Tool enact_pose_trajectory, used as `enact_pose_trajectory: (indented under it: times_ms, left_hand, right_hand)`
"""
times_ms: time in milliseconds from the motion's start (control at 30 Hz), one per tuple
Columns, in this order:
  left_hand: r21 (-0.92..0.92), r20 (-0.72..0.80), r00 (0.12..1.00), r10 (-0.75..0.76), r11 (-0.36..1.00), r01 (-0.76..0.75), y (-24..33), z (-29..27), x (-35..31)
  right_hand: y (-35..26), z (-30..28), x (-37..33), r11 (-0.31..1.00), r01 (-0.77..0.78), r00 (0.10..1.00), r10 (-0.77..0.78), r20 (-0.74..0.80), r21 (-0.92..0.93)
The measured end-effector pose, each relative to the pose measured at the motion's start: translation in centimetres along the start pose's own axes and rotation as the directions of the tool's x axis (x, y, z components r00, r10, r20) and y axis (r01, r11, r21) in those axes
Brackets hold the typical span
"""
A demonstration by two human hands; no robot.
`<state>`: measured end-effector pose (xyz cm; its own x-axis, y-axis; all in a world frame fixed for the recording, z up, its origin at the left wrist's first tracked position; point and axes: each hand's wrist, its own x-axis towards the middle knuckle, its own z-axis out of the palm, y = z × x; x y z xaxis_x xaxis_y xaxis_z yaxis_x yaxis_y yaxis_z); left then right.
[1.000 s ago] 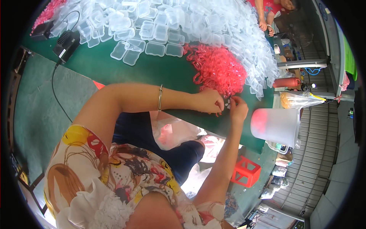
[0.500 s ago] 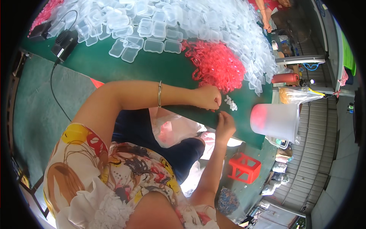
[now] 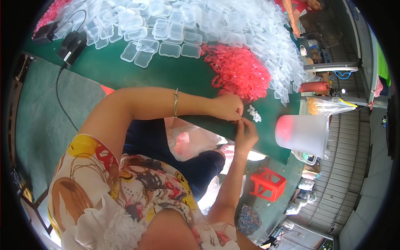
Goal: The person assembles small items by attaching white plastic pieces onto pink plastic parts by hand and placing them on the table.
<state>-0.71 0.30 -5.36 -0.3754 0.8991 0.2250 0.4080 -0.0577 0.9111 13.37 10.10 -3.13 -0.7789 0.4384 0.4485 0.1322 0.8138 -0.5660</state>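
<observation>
Over the table's near edge my left hand (image 3: pixel 228 107), with a bangle on its wrist, is closed in a fist-like pinch. My right hand (image 3: pixel 246 134) pinches just below it, and the fingertips of both hands meet. Whatever lies between the fingers is too small to make out. Right beside them on the table is a small cluster of white pieces (image 3: pixel 254 113). Behind my left hand rises a heap of shiny red plastic loops (image 3: pixel 241 71).
Clear plastic cases (image 3: pixel 183 25) pile along the far side of the green table (image 3: pixel 137 77). A black corded device (image 3: pixel 71 48) lies at left. To the right stands a whitish bucket (image 3: pixel 306 132); a red stool (image 3: pixel 268 184) is below. Another person's arm (image 3: pixel 292 18) shows at far right.
My right hand has moved up slightly, and its fingertips now meet those of my left hand. The left hand has hardly moved.
</observation>
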Motion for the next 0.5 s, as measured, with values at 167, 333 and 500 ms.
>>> enact_pose_trajectory:
  times_ms: [167, 333, 500]
  left_hand:
    - [-0.014, 0.001, 1.000, 0.009, 1.000, -0.009, 0.5, -0.1, -0.2]
    - [-0.014, 0.010, 0.998, 0.061, 0.998, -0.061, 0.9, -0.5, -0.4]
    - [0.022, 0.010, 0.997, 0.081, 0.996, -0.081, 0.4, -0.4, -0.6]
  right_hand:
    - [0.1, -0.6, 0.7, 1.000, -0.008, 0.992, 0.008, 0.125, 0.002]
    - [1.3, -0.6, 1.1, 0.989, 0.142, 0.974, -0.131, 0.184, -0.048]
    - [2.0, -1.6, 1.9, 0.993, -0.030, 0.942, -0.010, 0.337, 0.114]
